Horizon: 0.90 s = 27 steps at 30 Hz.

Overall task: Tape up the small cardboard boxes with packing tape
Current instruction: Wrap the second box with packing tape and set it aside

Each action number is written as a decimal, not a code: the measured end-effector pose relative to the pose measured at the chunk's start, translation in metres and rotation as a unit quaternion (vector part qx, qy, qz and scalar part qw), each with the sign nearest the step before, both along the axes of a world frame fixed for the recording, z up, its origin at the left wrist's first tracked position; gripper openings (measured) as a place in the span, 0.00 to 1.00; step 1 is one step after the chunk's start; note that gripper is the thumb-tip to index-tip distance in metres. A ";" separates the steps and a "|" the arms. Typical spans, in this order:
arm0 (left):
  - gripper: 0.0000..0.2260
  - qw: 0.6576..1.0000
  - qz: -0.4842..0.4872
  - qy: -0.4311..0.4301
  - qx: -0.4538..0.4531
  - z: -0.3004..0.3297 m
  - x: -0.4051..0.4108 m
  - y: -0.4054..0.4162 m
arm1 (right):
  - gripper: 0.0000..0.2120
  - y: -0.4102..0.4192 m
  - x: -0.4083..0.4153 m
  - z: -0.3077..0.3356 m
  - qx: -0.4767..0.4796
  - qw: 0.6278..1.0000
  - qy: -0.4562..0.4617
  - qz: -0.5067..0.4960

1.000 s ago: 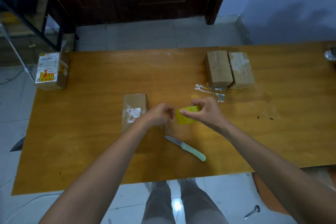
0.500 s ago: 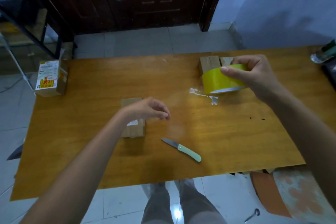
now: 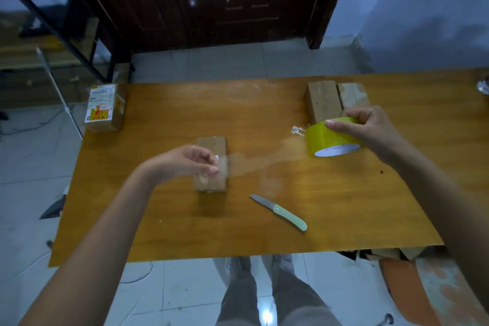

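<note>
**Tape strip drawn out between both hands, above the middle box**

Head view. The right hand (image 3: 370, 132) grips the yellow packing tape roll (image 3: 332, 139), fingers curled over its rim, and holds it raised above the table (image 3: 164, 222). The left hand (image 3: 185, 163) hovers over the small cardboard box (image 3: 211, 167) at mid-table, fingertips pinched together. A clear strip appears to run from that pinch to the roll; the film is faint and its edges cannot be traced with certainty. Two more cardboard boxes (image 3: 324, 103) stand side by side at the far right, partly behind the roll. A labelled box (image 3: 104, 107) sits on the far left corner.

Procedure for the step in hand: keep the strip taut and flat, lay the free end down over the box seam first, then press along the seam toward the roll. Slack is likely to let the film fold on itself.

Clearance: a knife (image 3: 279, 212) lies just right of the box, blade pointing toward it, well inside the near table edge. Open table surface lies between box and roll, giving room to lower the strip. The labelled box overhangs its corner; keep sweeps away from it.
</note>
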<state>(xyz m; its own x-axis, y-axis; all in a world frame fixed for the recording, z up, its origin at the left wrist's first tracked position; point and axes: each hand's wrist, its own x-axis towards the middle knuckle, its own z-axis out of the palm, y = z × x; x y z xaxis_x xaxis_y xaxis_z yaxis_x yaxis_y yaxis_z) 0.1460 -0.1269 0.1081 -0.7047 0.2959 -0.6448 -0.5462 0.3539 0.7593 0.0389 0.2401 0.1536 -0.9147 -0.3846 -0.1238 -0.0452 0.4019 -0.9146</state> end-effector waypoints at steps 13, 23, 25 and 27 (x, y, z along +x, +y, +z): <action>0.09 0.950 0.235 0.027 -0.204 -0.042 0.002 -0.057 | 0.31 -0.070 0.022 -0.093 0.075 0.995 -0.022 -0.055; 0.12 0.935 0.303 0.019 -0.183 -0.082 0.012 -0.056 | 0.19 -0.087 0.027 -0.123 0.117 0.990 -0.026 -0.070; 0.12 0.939 0.294 0.024 -0.177 -0.087 0.012 -0.058 | 0.17 -0.090 0.028 -0.124 0.121 0.990 -0.024 -0.072; 0.13 0.946 0.282 0.031 -0.156 -0.091 0.013 -0.059 | 0.16 -0.092 0.029 -0.121 0.112 0.991 -0.017 -0.069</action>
<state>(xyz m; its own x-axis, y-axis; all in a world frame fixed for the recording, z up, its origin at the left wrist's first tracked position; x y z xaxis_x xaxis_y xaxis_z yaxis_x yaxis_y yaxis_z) 0.1593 -0.1862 0.0175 -0.7328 -0.3374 -0.5908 -0.6730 0.2314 0.7025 0.0677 0.1483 0.0323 -0.9506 -0.2158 -0.2231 0.0534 0.5945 -0.8023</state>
